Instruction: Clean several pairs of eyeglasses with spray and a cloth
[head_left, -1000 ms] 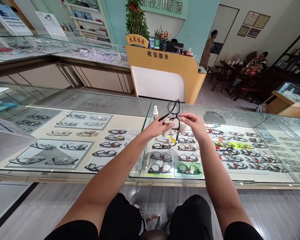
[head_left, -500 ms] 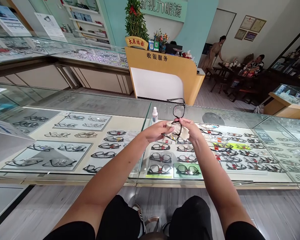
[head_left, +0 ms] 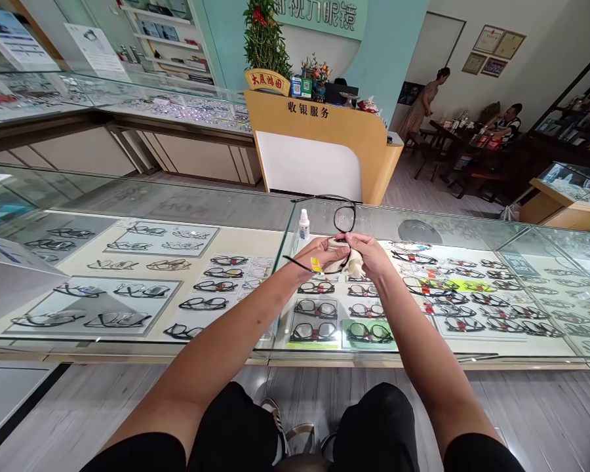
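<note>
A pair of black-framed eyeglasses point(head_left: 345, 219) is held over the glass counter, its front standing on end and its temples pointing left. My left hand point(head_left: 317, 252) is closed on a cream cloth point(head_left: 354, 265) folded over the nearer lens, which is mostly hidden. A yellow tag point(head_left: 316, 264) hangs by the lower temple, close to my left fingers. With thumb and fingers pinched near the bridge, my right hand point(head_left: 370, 254) grips the eyeglasses and part of the cloth. Just beyond my left hand, a small white bottle point(head_left: 303, 226) stands upright on the counter.
Rows of eyeglasses point(head_left: 315, 308) lie inside the glass display case point(head_left: 270, 359) below my hands. Beyond it stands a wooden reception counter point(head_left: 307, 154) with a plant point(head_left: 267, 46). At the back right, one person point(head_left: 423, 105) stands and another point(head_left: 509, 121) sits at a dark table.
The eyeglasses have turned so their temples swing further left, bringing the yellow tag into view. The cloth is bunched more tightly around the nearer lens. The standing person has drawn back from the table.
</note>
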Tool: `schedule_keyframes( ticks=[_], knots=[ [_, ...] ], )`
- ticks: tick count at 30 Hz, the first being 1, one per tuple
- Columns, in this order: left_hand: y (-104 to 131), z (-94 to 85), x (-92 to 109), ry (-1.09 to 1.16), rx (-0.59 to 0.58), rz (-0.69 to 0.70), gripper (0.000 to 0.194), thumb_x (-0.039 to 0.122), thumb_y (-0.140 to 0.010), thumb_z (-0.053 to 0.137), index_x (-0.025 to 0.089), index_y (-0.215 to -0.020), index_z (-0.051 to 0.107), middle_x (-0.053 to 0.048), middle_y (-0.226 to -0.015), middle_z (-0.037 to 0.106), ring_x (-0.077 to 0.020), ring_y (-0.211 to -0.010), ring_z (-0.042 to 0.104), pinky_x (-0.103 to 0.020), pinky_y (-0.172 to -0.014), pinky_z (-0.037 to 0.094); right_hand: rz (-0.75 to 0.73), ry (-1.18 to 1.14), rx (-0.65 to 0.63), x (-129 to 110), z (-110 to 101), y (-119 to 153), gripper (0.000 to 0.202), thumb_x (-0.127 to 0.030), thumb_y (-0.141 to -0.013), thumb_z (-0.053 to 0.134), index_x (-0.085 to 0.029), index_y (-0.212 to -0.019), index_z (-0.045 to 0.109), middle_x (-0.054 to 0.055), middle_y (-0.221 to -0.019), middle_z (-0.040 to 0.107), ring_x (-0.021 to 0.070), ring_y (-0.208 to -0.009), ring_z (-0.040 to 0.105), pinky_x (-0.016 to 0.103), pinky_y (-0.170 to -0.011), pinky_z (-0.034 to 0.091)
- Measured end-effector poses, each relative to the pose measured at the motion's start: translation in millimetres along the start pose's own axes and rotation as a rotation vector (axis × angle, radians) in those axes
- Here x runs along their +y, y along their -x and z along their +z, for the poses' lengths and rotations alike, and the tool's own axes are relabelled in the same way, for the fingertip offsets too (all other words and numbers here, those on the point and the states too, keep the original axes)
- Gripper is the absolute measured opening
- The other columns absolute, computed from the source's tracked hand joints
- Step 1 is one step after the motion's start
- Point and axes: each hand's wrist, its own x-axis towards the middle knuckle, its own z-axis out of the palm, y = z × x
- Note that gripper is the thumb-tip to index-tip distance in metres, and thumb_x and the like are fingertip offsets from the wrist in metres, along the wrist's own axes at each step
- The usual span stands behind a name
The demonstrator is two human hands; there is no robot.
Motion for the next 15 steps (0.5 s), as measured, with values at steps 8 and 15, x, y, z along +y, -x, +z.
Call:
schedule_keyframes(
  ticks=[8, 15],
  knots=[
    [-2.2, -6.8, -1.9, 0.028, 0.061, 0.005, 0.047, 0.052, -0.074, 0.100, 0.016, -0.094, 0.079, 0.001, -0.062, 0.059, -0.0118, -0.056, 0.053, -0.027, -0.055, 0.040, -0.029, -0.006, 0.006, 4.7, -5.6, -2.9, 0.049, -0.060, -0.069, 0.100, -0.022, -0.099, 0.089, 0.004, -0.084, 0.085, 0.0211, -0.073, 0.077, 0.033, -0.069, 0.061],
    [8.8, -12.1, 13.6, -0.006, -0.064, -0.070, 0.069, 0.042, -0.067, 0.106, 0.015, -0.123, 0.076, -0.006, -0.097, 0.076, -0.0160, -0.082, 0.071, -0.027, -0.075, 0.053, -0.045, -0.010, 0.017, -2.3, -4.5, 3.8, 0.048, -0.059, -0.069, 0.100, -0.023, -0.097, 0.087, 0.004, -0.083, 0.084, 0.0198, -0.068, 0.075, 0.032, -0.065, 0.060]
  ],
)
